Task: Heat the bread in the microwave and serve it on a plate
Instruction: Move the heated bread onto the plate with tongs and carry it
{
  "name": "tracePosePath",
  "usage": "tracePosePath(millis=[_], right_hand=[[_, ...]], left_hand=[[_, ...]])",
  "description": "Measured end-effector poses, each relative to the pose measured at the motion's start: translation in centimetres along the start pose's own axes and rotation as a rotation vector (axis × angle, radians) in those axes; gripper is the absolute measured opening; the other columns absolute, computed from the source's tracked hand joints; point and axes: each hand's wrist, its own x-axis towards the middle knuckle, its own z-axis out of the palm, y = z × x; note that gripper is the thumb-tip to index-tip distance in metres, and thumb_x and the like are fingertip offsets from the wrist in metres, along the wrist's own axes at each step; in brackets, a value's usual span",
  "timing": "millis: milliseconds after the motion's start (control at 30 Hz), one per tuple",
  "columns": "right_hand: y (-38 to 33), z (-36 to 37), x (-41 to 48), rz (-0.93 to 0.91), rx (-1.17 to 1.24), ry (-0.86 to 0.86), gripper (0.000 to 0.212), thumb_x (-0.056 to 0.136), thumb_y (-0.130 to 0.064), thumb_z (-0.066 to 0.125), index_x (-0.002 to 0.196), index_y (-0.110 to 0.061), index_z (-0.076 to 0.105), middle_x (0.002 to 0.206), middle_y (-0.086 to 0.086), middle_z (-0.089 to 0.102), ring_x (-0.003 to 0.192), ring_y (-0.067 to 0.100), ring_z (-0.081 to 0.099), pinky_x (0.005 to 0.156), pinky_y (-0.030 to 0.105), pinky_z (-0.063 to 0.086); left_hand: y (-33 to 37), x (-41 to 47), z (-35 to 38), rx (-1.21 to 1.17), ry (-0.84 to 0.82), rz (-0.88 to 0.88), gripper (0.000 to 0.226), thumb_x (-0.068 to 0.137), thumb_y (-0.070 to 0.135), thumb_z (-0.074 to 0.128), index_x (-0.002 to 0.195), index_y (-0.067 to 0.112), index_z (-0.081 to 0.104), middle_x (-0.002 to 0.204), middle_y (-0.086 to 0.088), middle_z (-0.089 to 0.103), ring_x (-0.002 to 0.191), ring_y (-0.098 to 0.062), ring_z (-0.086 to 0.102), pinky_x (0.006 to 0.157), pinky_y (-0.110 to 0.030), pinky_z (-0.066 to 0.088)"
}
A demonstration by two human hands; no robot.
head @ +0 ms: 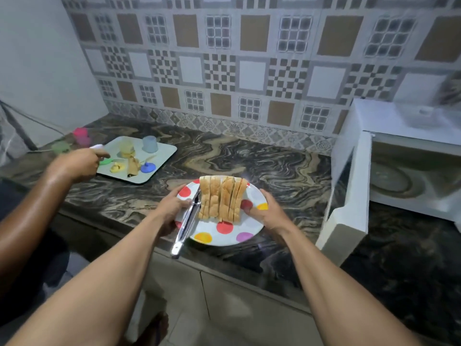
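Several slices of bread stand side by side on a white plate with coloured dots at the counter's front edge. My left hand grips the plate's left rim, where metal tongs lie with their handle overhanging the counter edge. My right hand grips the plate's right rim. To the right stands a white microwave with its door swung open toward me and the glass turntable visible inside.
Another person's arm and hand reach over a pale tray at the left, which holds small cups, lids and bits of food. Pink and green plastic cups stand behind it. The marbled counter runs along a tiled wall.
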Motion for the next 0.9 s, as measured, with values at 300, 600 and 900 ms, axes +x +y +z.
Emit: tracePosePath(millis=[300, 600, 900], right_hand=[[3.1, -1.0, 6.5, 0.146, -0.008, 0.196, 0.06, 0.085, 0.007, 0.071, 0.134, -0.008, 0.04, 0.105, 0.0, 0.06, 0.084, 0.004, 0.06, 0.055, 0.012, 0.05], [6.6, -1.6, 11.1, 0.226, -0.107, 0.374, 0.056, 0.079, 0.005, 0.075, 0.123, -0.021, 0.051, 0.11, 0.0, 0.067, 0.094, 0.016, 0.066, 0.062, 0.016, 0.05], [7.0, -1.7, 13.6, 0.281, -0.292, 0.437, 0.059, 0.078, -0.005, 0.078, 0.13, -0.02, 0.053, 0.113, -0.002, 0.066, 0.099, 0.017, 0.063, 0.075, 0.027, 0.049]], left_hand=[[0.5, 11.0, 1.6, 0.157, -0.103, -0.022, 0.057, 0.088, -0.007, 0.059, 0.125, 0.036, 0.058, 0.121, -0.012, 0.069, 0.111, -0.036, 0.065, 0.101, -0.056, 0.049], [-1.5, 19.2, 4.5, 0.304, -0.206, 0.069, 0.058, 0.075, 0.005, 0.061, 0.125, 0.035, 0.057, 0.118, -0.004, 0.07, 0.112, -0.029, 0.064, 0.104, -0.044, 0.048], [-0.8, 21.6, 6.2, 0.526, -0.116, 0.153, 0.05, 0.087, 0.0, 0.056, 0.13, 0.025, 0.062, 0.107, 0.004, 0.069, 0.103, -0.021, 0.065, 0.089, -0.026, 0.047]])
